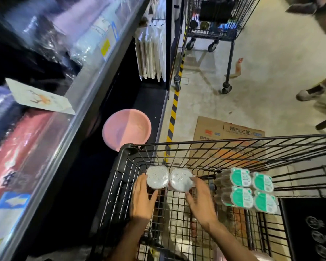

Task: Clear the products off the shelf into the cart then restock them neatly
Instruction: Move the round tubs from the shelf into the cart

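Reaching down into the black wire cart (177, 146) at the lower middle of the frame, both hands met a pair of round clear containers with speckled white tops. The left hand (142, 200) lay with straight fingers against the left container (157, 177), thumb spread below it, touching rather than clasping. The right hand (200, 199) likewise had its fingers extended along the side of the right container (181, 179), relaxed and fairly wide, with no curl round it that I could see. The two containers sat touching each other against the cart's far wire wall.

Just to the right, inside the cart, four green-labelled packs (251, 189) lay stacked on their sides, two over two. That suggested the clearing stage was well under way, with several products already in the cart; whether the containers were being set down or lifted back out could not be told.

Further up, at the middle left, a pink bowl (127, 127) rested on the dark lower shelf (143, 102), so something probably remained to clear. Beyond the cart a flattened cardboard box (211, 132) lay on the floor, and a second cart (211, 32) stood at the upper middle.
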The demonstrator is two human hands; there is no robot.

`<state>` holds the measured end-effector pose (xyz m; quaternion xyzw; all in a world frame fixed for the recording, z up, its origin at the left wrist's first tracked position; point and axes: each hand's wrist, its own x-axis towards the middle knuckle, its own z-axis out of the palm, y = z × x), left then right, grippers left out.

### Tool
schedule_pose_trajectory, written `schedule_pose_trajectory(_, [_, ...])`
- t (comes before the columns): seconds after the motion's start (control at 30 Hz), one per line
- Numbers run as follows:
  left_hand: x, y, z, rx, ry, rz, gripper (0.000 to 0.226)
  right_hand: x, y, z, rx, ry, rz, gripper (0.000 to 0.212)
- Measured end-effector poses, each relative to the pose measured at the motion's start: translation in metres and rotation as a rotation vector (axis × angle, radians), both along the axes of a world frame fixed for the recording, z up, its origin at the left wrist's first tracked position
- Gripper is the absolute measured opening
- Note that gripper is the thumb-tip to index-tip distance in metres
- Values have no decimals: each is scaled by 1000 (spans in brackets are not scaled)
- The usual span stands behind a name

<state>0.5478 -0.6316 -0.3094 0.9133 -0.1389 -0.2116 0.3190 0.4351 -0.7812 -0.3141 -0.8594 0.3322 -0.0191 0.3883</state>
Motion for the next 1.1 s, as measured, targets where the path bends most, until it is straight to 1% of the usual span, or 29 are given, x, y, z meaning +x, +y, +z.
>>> schedule_pose_trajectory(0.1, [-10, 22, 35, 104, -212, -202, 57, -11, 8, 40, -240, -84, 230, 30])
schedule_pose_trajectory(0.17, [-21, 35, 66, 158, -332, -276, 52, -17, 13, 74, -309, -165, 347, 30])
schedule_pose_trajectory(0.27, [-53, 52, 119, 150, -473, -286, 50, -32, 21, 124, -374, -265, 496, 36])
schedule_pose_trajectory(0.37, [-98, 73, 167, 129, -598, -235, 48, -58, 32, 170, -310, -361, 570, 39])
schedule_pose_trajectory(0.53, [-193, 117, 233, 129, -708, -57, 51, -117, 59, 240, -266, -550, 700, 40])
schedule_pose_trajectory(0.67, [-267, 162, 277, 209, -751, 93, 53, -164, 95, 275, -229, -611, 871, 39])
schedule_pose_trajectory(0.73, [-303, 189, 294, 230, -765, 164, 60, -184, 119, 290, -209, -617, 941, 40])
schedule_pose_trajectory(0.8, [-341, 219, 306, 230, -791, 264, 57, -202, 149, 303, -223, -652, 1022, 41])
schedule_pose_trajectory(0.83, [-360, 234, 311, 238, -796, 318, 52, -211, 165, 308, -218, -676, 1069, 41])
schedule_pose_trajectory(0.9, [-397, 267, 320, 264, -797, 420, 50, -226, 200, 313, -187, -707, 1151, 40])
schedule_pose_trajectory(1.03, [-472, 330, 328, 272, -808, 610, 49, -257, 274, 317, -83, -692, 1300, 40])
schedule_pose_trajectory(1.1, [-512, 363, 328, 263, -797, 731, 48, -278, 316, 321, 6, -684, 1378, 43])
